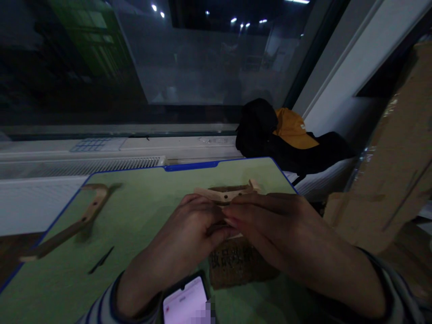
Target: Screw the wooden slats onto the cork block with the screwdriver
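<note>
My left hand [189,229] and my right hand [270,225] meet over the green mat [145,216], fingers curled and pinched together round a small wooden frame piece [229,192] with a hole in it. The piece sticks out beyond my fingertips; the part in my fingers is hidden. Under my hands lies a brown block with printed characters [236,267]. Both sleeves are striped.
A long curved wooden part [77,220] lies at the mat's left, with a thin dark tool [101,260] below it. A lit phone [185,303] sits at the near edge. A black bag with an orange cap [293,130] rests on the sill. Cardboard [394,157] stands at right.
</note>
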Motion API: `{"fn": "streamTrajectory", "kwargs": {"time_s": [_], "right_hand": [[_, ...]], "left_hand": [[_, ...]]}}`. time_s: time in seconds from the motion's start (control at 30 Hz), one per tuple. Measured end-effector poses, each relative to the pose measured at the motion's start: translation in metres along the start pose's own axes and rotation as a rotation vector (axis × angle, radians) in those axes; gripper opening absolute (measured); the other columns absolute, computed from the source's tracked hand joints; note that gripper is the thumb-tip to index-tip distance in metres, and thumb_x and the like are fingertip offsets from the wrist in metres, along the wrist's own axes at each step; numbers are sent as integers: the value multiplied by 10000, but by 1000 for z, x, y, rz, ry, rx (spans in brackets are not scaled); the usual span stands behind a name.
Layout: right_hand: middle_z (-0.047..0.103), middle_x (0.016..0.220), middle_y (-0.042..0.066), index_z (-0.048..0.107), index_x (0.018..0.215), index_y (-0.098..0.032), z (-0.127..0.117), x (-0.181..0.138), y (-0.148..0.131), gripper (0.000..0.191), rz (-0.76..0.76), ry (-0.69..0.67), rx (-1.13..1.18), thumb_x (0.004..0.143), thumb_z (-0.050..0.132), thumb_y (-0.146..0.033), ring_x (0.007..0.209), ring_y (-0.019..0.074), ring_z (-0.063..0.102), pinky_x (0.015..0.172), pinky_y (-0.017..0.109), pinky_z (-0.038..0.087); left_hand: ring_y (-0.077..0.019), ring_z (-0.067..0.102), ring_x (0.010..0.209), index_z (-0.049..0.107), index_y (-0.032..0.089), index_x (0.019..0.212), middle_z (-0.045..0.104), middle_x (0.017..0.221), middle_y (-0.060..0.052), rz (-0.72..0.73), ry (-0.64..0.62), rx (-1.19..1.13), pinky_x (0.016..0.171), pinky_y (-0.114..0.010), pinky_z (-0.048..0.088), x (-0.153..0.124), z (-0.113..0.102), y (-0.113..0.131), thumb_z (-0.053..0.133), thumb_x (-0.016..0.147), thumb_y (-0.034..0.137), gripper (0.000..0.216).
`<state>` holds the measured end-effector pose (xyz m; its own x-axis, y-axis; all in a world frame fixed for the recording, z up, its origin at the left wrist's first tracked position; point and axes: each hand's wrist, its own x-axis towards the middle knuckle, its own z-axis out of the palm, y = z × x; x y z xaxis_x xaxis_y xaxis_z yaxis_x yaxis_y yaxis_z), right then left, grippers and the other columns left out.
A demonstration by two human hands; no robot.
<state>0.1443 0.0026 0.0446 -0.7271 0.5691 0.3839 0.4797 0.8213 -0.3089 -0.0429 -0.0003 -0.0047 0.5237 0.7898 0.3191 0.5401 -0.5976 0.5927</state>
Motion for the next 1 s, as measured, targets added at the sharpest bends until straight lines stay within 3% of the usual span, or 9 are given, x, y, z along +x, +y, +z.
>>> {"fn": "streamTrajectory", "kwargs": {"time_s": [0.1,0.27,0.37,0.47,0.6,0.73,0.87,1.0], "right_hand": [[652,1184,20,606,1027,-195,0,-1,0,166,-3,5,22,918,490,-147,1063,138,610,911,269,482],[545,1341,22,485,1272,-179,-6,-3,3,344,-5,-29,150,930,460,-150,1207,94,502,1036,231,382],[592,1282,27,559,1179,-168,-10,-1,3,288,-39,-77,190,916,462,-104,1187,84,518,1022,191,380],[663,1153,22,626,1054,-186,-11,2,1,213,-14,-131,176,904,490,-122,1089,129,595,977,239,440],[700,1017,11,647,961,-210,-8,2,-2,151,15,-105,128,907,510,-180,975,154,646,910,280,489],[701,1010,21,646,929,-181,-4,2,-1,145,8,-59,112,918,502,-191,988,145,637,914,270,477],[645,1204,33,646,1030,-168,-2,3,2,178,24,-40,91,918,508,-186,1071,134,600,947,259,447],[592,1288,12,540,1245,-201,-4,2,5,320,50,-42,141,929,498,-222,1146,120,554,996,270,415]], "left_hand": [[-193,631,949,681,255,875,725,918,26,-35,34,9,895,-373,389,1,1,1,662,822,253,56],[-161,623,1010,681,264,919,724,984,42,31,30,-33,931,-333,376,2,1,2,611,864,248,90],[-164,629,979,675,254,918,723,959,37,26,-6,-17,913,-347,371,1,0,1,583,885,266,98],[-169,631,917,665,240,867,714,862,36,28,-59,2,884,-363,367,-1,-2,-1,544,906,235,127],[-175,628,901,658,233,846,700,809,33,18,-101,-22,879,-368,372,-1,-4,-1,517,915,206,159],[-171,637,901,673,223,842,715,869,15,-12,-69,-36,868,-350,402,0,-1,1,556,892,207,129],[-196,635,952,697,233,858,726,894,-1,-23,-3,-24,906,-364,413,1,3,-1,635,842,282,81],[-178,646,968,698,236,910,728,975,-8,9,26,-71,881,-330,441,3,4,-2,579,881,295,136]]}}
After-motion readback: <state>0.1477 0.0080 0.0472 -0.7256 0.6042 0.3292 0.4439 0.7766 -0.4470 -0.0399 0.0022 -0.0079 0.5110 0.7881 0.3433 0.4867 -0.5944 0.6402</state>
